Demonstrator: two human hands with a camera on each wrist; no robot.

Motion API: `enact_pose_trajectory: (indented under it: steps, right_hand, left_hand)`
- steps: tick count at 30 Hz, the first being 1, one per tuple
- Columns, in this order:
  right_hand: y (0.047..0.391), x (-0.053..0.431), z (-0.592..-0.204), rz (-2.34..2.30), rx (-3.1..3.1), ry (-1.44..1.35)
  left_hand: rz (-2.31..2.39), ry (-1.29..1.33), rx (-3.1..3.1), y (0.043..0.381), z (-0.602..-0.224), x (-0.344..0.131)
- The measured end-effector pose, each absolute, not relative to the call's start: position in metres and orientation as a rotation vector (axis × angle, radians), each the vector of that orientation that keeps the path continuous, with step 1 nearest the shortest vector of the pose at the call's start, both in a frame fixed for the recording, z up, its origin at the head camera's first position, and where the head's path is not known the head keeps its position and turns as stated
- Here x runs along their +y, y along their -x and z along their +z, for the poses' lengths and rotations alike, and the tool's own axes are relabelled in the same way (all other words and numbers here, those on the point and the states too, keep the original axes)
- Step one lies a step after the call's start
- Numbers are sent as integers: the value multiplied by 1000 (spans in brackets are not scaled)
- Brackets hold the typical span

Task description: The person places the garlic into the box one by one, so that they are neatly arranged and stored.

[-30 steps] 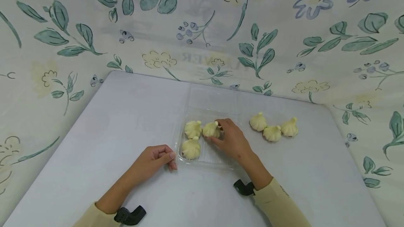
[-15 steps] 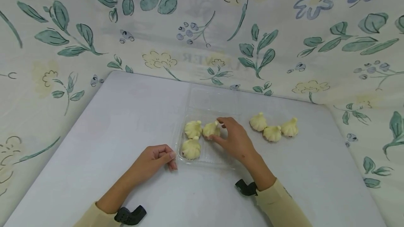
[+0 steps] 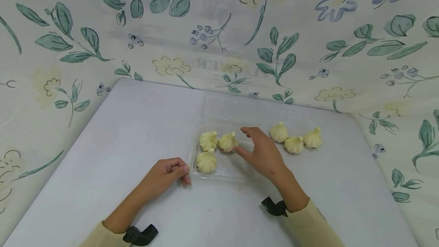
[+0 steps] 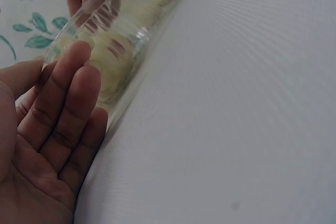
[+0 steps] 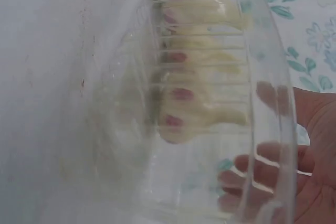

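In the head view, a clear plastic clamshell box lies with its lid folded back. Inside sit three pale yellow garlic bulbs: one at the back left, one at the front left and one at the back right. My right hand hovers over the box's right side, thumb and fingers spread apart, holding nothing; its thumb tip is close to the back right bulb. At the box's front left corner rests my left hand, fingers relaxed against the outer wall.
Right of the box, three more garlic bulbs lie close together on the white table: a left one, a front one and a right one. A floral-patterned sheet rises behind the table edge.
My right hand's fingers have spread and let go of the back right garlic bulb. The hand has drawn away to the right, and the bulb stays in the box. My left hand has not moved.
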State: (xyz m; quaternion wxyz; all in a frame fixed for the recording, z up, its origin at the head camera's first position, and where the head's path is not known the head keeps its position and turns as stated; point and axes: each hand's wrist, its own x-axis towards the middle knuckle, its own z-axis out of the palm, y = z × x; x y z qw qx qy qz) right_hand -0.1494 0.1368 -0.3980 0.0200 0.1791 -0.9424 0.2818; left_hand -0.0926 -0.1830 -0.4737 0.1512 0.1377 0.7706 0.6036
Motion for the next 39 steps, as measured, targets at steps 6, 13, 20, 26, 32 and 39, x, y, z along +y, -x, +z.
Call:
enact_pose_trajectory:
  steps: [6, 13, 20, 26, 32, 39]
  right_hand:
    - [147, 149, -395, 828, -2935, -528]
    - [144, 165, -386, 781, -2937, -457]
    - [143, 187, -382, 766, -2921, -391]
    - [144, 212, -385, 803, -2829, -363]
    - [145, 234, -387, 753, -2821, -291]
    - [148, 259, -391, 764, -2830, -229]
  left_hand:
    - [1735, -400, 2218, 92, -474, -184]
    - [1742, -410, 2212, 92, -474, -184]
    - [1750, -407, 2204, 92, -474, -184]
    - [1748, -415, 2211, 92, -474, -184]
    - [1753, -421, 2210, 91, -473, -184]
    - [1751, -407, 2207, 91, -473, -184]
